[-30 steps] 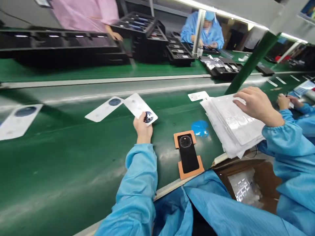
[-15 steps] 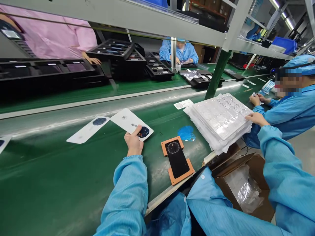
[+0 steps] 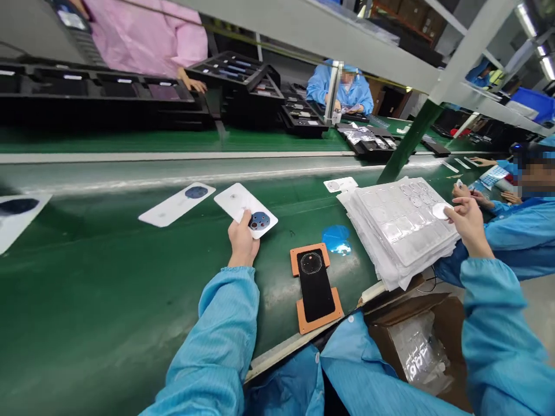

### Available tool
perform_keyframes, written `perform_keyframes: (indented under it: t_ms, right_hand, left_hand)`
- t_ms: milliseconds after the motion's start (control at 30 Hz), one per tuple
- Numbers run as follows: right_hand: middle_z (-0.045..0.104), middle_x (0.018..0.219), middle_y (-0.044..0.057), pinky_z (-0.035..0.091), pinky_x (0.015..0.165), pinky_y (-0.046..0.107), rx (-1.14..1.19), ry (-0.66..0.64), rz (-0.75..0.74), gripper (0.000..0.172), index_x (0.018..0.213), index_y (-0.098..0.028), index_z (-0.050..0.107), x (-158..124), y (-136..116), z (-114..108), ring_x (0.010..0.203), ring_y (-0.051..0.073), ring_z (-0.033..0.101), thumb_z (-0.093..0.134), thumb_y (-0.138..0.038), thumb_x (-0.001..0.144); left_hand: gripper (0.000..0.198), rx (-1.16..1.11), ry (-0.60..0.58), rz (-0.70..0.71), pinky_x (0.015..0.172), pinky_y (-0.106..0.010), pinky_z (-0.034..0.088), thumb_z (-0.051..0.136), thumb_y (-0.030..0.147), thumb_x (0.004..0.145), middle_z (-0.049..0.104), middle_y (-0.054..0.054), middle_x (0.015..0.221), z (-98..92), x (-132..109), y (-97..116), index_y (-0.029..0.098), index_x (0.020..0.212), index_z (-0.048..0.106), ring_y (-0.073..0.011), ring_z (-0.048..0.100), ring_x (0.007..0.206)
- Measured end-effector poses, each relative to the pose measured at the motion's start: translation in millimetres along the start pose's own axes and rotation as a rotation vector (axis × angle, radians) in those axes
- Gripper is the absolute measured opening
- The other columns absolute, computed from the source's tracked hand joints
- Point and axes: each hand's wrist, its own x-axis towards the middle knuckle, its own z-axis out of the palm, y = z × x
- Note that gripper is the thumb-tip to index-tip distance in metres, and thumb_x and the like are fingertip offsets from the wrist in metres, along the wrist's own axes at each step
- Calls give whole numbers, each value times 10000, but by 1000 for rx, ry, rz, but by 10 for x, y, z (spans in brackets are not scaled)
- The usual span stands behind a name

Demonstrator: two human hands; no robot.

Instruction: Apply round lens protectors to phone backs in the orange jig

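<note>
My left hand (image 3: 243, 238) grips a white phone back cover (image 3: 232, 203) by the end with the dark round camera area, thumb on top. Between the thumb and fingers of my right hand (image 3: 470, 224) is a white round disc (image 3: 441, 211), held just above a stack of clear plastic trays (image 3: 390, 231). Rings show in several pockets at the top tray's far end. Between my hands, a black phone-shaped plate (image 3: 315, 289) lies in an orange fixture (image 3: 302, 327) at the bench edge. Blue round films (image 3: 336, 238) lie beside it.
Other white covers lie on the green bench, one at centre left (image 3: 169, 211) and one at far left (image 3: 17, 225). A cardboard box (image 3: 453, 323) with plastic stands below right. A green post (image 3: 410, 141) rises behind the trays. Co-workers sit opposite and at right.
My right hand has lifted off the tray stack with the white disc in its fingers. My left hand still holds the cover, now tilted a little differently. The view has turned left.
</note>
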Motion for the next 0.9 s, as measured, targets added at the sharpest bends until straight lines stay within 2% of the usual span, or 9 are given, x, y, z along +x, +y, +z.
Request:
perform_keyframes:
  t_ms: [133, 233, 300, 367, 467, 600, 667, 767, 900]
  right_hand:
    - [708, 784, 2, 568, 629, 284, 211, -300, 72, 511, 1119, -260, 623, -689, -607, 469, 661, 169, 687, 890, -272, 684]
    - [734, 856, 27, 585, 662, 313, 248, -486, -10, 395, 1114, -240, 650, -1228, -1057, 990, 706, 175, 688, 832, -299, 769]
    - [724, 826, 21, 563, 641, 311, 174, -576, -143, 239, 1068, -226, 698, -1475, -1234, 1348, 668, 158, 654, 754, -302, 848]
    - [715, 785, 12, 549, 641, 302, 69, -587, -332, 143, 1027, -229, 739, -1629, -1302, 1666, 643, 145, 637, 680, -267, 902]
    - [748, 821, 26, 548, 644, 286, -72, -548, -562, 160, 1007, -233, 764, -1740, -1292, 2002, 678, 150, 678, 628, -206, 927]
    - [766, 916, 49, 564, 674, 285, -197, -607, -669, 171, 1048, -216, 756, -1821, -1283, 2212, 771, 170, 722, 614, -208, 953]
    - [761, 987, 63, 576, 666, 293, -167, -674, -662, 171, 1086, -207, 743, -1854, -1288, 2253, 740, 161, 707, 671, -292, 956]
    - [733, 1100, 84, 597, 645, 317, -85, -740, -605, 313, 1176, -222, 715, -1855, -1247, 2252, 691, 150, 670, 746, -399, 920]
    - [686, 1182, 113, 625, 814, 409, -34, -764, -633, 434, 1293, -260, 681, -1791, -1072, 2190, 1032, 265, 691, 790, -366, 886]
  left_hand:
    - [253, 5, 59, -19, 864, -250, 586, 852, 236, 746, 778, -43, 963, 36, -44, 3, 139, 948, 733, -155, 725, 915]
    - [293, 9, 26, -19, 914, -294, 578, 891, 289, 701, 781, -54, 949, 9, -34, -40, 139, 896, 732, -194, 734, 955]
    - [320, 11, -8, -29, 975, -352, 567, 898, 302, 698, 782, -67, 994, -33, -3, -86, 133, 920, 742, -233, 734, 1021]
    - [329, 12, -48, -26, 1049, -423, 538, 881, 312, 740, 775, -81, 1057, -66, 20, -122, 122, 974, 748, -273, 719, 1115]
    - [281, 18, -99, -25, 1106, -501, 502, 840, 300, 810, 767, -74, 1069, -70, 23, -142, 119, 1003, 746, -299, 698, 1180]
    - [237, 21, -162, -12, 1128, -524, 490, 815, 310, 854, 767, -58, 1050, -39, 22, -146, 141, 1004, 743, -306, 682, 1219]
    - [242, 23, -175, -15, 1125, -530, 494, 810, 318, 863, 763, -68, 1074, -26, 20, -139, 139, 1011, 742, -316, 682, 1220]
    - [250, 38, -181, -41, 1103, -547, 513, 781, 314, 893, 753, -73, 1127, -12, 4, -112, 139, 1064, 733, -328, 691, 1205]
    - [240, 60, -169, -86, 1109, -545, 514, 727, 336, 946, 739, -51, 1149, 6, -9, -94, 159, 1108, 715, -341, 658, 1269]
